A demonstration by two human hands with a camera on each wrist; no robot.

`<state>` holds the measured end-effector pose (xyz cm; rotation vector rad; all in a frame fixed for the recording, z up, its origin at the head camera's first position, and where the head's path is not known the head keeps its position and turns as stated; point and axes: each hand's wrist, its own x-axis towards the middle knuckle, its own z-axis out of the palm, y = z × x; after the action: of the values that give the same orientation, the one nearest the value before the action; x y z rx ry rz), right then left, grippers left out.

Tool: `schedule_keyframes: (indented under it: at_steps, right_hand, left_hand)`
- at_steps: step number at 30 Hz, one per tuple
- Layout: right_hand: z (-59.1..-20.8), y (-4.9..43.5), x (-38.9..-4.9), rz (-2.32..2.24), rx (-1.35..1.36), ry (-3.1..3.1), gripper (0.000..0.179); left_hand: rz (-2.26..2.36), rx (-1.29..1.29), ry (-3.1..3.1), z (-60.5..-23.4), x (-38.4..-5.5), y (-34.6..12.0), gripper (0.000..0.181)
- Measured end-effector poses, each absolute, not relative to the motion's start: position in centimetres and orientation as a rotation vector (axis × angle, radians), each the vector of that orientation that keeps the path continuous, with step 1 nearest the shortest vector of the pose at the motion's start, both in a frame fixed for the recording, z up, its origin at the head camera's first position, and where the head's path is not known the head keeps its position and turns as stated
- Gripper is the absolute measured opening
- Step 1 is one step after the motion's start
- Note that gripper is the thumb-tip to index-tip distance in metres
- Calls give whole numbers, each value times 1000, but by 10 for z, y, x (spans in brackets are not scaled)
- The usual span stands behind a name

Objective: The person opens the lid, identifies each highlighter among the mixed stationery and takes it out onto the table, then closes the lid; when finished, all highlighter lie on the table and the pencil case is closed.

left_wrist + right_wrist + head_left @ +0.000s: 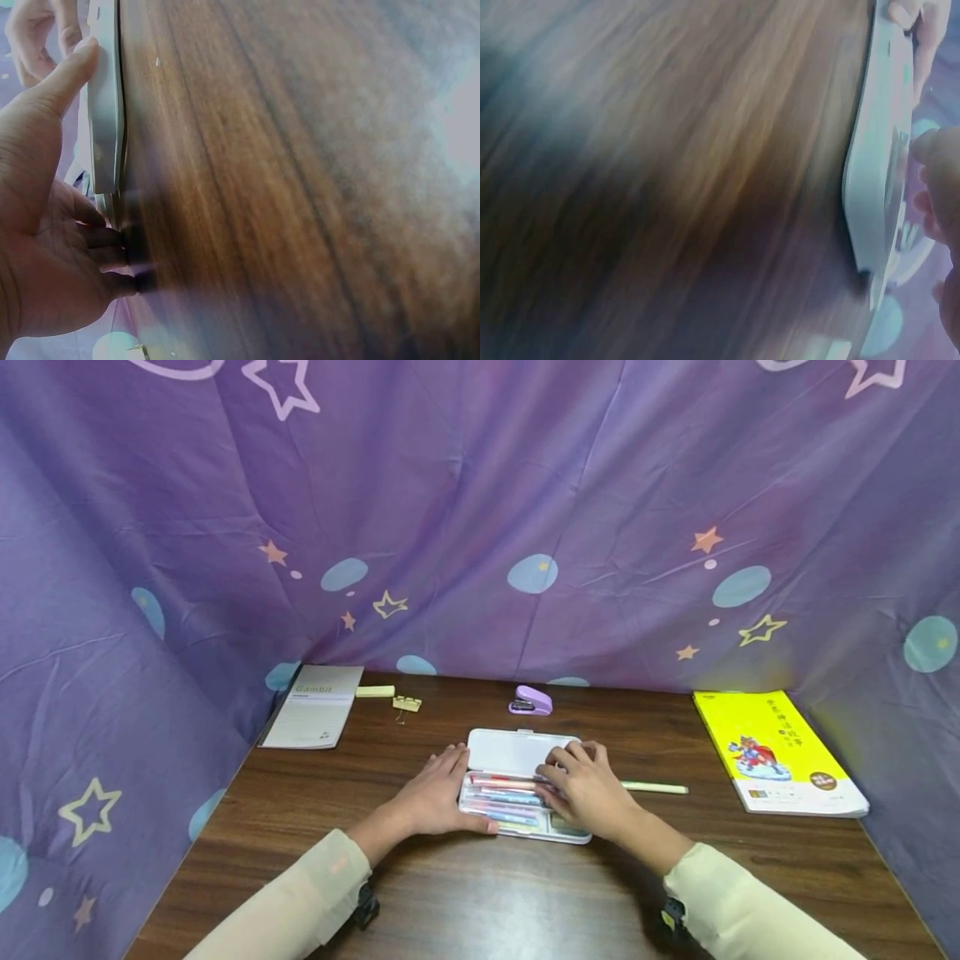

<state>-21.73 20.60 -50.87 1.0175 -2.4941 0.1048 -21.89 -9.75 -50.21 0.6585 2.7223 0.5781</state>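
An open white pencil case (pixel 517 752) lies on the table, its lid folded back and several coloured pens (pixel 510 797) in its tray. My left hand (pixel 442 793) holds the case's left end, thumb along the front edge and fingers round the side. Over the right part of the tray is my right hand (pixel 588 789), its fingers bent down and pinching the end of a reddish pen (pixel 502 783) along the tray's back. The fingertips are partly hidden. In the left wrist view, the left thumb (pixel 75 67) presses the case's side wall (pixel 105 127).
A pale yellow-green pen (pixel 660 788) lies right of the case. Behind it stands a purple stapler (pixel 532 700). At back left are a notebook (pixel 315 710), a pale yellow block (pixel 375 692) and a binder clip (pixel 407 703). A yellow book (pixel 772 743) lies right; purple curtains (pixel 480 527) enclose the table.
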Motion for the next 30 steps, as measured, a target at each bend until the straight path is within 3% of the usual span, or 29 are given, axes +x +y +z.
schedule_keyframes:
  at_steps: [9,30]
  right_hand:
    - [-510,180,-215,150,1087,-2462,13]
    - [-510,151,-212,171,1138,-2501,11]
  left_hand:
    - [584,658,2720,-504,-218,-98,143]
    - [553,665,2739,-502,-219,-97,144]
